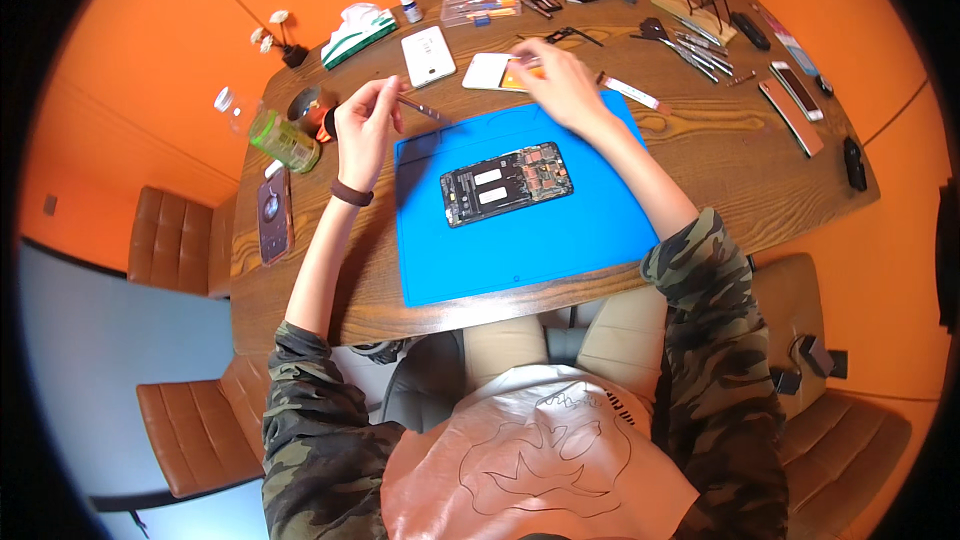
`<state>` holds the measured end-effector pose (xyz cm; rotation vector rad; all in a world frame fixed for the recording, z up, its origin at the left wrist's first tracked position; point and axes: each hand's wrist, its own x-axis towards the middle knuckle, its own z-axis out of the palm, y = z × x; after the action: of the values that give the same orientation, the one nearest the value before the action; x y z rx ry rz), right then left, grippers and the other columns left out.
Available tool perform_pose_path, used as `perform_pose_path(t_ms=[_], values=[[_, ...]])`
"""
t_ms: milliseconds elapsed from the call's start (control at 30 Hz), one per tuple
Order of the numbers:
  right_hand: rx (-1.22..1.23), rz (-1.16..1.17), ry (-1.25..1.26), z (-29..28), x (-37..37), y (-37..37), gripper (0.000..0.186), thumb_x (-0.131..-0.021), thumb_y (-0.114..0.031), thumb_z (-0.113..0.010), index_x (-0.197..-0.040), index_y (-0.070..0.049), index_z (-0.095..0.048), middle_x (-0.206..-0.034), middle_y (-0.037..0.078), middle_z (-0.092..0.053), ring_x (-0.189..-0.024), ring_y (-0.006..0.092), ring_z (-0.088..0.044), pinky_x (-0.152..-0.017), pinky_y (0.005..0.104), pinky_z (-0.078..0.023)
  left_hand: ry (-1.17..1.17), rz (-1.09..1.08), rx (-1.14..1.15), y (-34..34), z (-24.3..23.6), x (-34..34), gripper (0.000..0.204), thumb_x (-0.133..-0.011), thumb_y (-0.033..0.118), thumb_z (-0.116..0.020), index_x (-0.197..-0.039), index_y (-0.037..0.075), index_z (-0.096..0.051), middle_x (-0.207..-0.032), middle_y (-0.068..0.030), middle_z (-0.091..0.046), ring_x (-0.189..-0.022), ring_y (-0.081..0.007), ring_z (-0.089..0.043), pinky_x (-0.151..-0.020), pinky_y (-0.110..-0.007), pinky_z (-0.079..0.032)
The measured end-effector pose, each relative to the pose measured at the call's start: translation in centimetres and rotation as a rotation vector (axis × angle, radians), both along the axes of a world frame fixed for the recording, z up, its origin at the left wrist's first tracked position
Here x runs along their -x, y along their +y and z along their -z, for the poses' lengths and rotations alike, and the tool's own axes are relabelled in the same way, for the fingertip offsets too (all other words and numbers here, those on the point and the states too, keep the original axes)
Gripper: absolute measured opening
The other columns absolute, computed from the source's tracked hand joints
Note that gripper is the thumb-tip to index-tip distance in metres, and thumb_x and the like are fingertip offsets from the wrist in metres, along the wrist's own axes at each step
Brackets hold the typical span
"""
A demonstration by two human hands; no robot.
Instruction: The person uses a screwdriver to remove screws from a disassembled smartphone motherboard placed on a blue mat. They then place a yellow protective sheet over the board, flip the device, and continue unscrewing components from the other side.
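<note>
An opened smartphone [507,185] lies flat on the blue work mat [470,265], its black inner frame and copper-coloured circuit boards exposed. My left hand [368,128] is raised past the mat's left edge, thumb and fingers closed on a slim dark screwdriver [420,108] that points right. Beyond the mat's far edge, my right hand [565,88] is over a flat white piece [485,71] with an orange part. Its fingers are bent together and slightly blurred; what they pinch is hard to make out.
Far along the wooden table [720,180] stand a tissue box [358,37], a dropper bottle [409,5], a white phone [428,56] and a clear tool case [482,2]. Several tools [700,52] lie right, near a wire rack [697,2]. A green bottle [285,143] leans left, by a phone [273,215].
</note>
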<state>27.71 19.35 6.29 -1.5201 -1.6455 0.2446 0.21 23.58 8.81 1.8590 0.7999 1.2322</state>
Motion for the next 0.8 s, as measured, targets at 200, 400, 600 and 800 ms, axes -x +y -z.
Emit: perform_pose_path(t_ms=[200, 400, 600, 800], values=[[0.049, -0.005, -0.332, 5.6, -3.4, 3.0, 0.055, -0.101, -0.037, -0.053, -0.140, 0.002, -0.051, -0.143, 0.023, -0.052, -0.138, 0.0364, -0.044, -0.117, 0.0457, -0.033, 0.194, -0.072, 0.156, -1.5, 4.6, 3.2, 0.025, -0.106, 0.022, -0.054, -0.108, 0.001, -0.068, -0.073, 0.0015, -0.060, -0.061, -0.0049, -0.056, -0.053, -0.020, -0.042], [-0.018, -0.058, -0.414, 5.5, -2.9, 2.7, 0.060, -0.100, -0.042, -0.054, -0.140, 0.002, -0.050, -0.144, 0.022, -0.052, -0.136, 0.0369, -0.046, -0.115, 0.0456, -0.035, 0.834, -0.281, -0.332, -3.4, 3.3, 4.7, 0.023, -0.098, 0.022, -0.062, -0.111, 0.004, -0.067, -0.075, -0.0099, -0.065, -0.063, -0.0244, -0.059, -0.072, -0.038, -0.049], [-0.069, -0.063, -0.524, 4.5, -2.8, 3.3, 0.053, -0.094, -0.042, -0.063, -0.122, 0.002, -0.060, -0.116, 0.019, -0.060, -0.111, 0.0359, -0.055, -0.098, 0.0452, -0.042, 0.117, -0.059, -0.534, -17.0, -5.8, 1.9, 0.005, -0.088, 0.003, -0.065, -0.087, 0.007, -0.067, -0.080, -0.0058, -0.068, -0.078, -0.0211, -0.060, -0.077, -0.037, -0.047], [-0.059, -0.207, -0.478, 3.9, -1.9, 5.2, 0.053, -0.098, -0.044, -0.057, -0.130, -0.002, -0.060, -0.136, 0.019, -0.056, -0.129, 0.0360, -0.049, -0.109, 0.0457, -0.037, -0.597, -0.131, -1.340, -28.0, -6.7, -3.8, 0.005, -0.087, 0.009, -0.061, -0.087, 0.006, -0.063, -0.086, -0.0048, -0.062, -0.082, -0.0170, -0.058, -0.072, -0.033, -0.046]])
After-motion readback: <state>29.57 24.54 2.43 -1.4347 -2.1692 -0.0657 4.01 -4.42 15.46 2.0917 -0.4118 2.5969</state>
